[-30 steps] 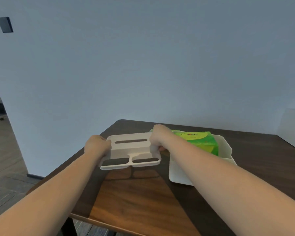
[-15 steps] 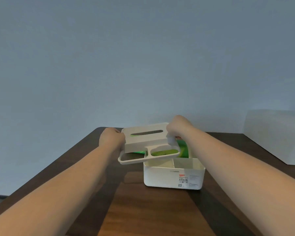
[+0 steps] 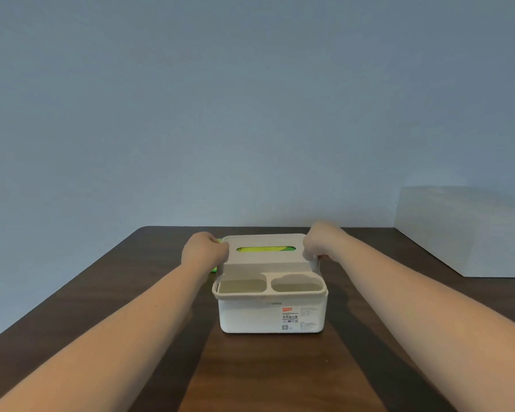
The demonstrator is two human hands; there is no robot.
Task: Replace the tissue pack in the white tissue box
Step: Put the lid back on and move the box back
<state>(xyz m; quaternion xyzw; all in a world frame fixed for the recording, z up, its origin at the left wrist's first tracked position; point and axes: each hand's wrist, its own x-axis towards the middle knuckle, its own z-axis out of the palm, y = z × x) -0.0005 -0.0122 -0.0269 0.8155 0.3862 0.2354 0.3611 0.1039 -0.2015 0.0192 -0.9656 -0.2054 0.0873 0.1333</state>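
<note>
The white tissue box (image 3: pixel 250 318) stands on the dark wooden table (image 3: pixel 265 376), a label on its front. Its white lid (image 3: pixel 265 267) sits on top of the box, with a slot at the back and two open compartments at the front. Through the slot shows the green tissue pack (image 3: pixel 265 249). My left hand (image 3: pixel 204 252) grips the lid's left end and my right hand (image 3: pixel 318 243) grips its right end. A sliver of green (image 3: pixel 214 269) shows beside my left hand; I cannot tell what it belongs to.
A large pale block (image 3: pixel 464 230) stands on the table at the right, against the blue-grey wall. The table's left edge runs diagonally down to the lower left.
The lid was held to the left of the box, then tilted above it. Now it rests on the box over the green pack. The view has swung to centre on the box.
</note>
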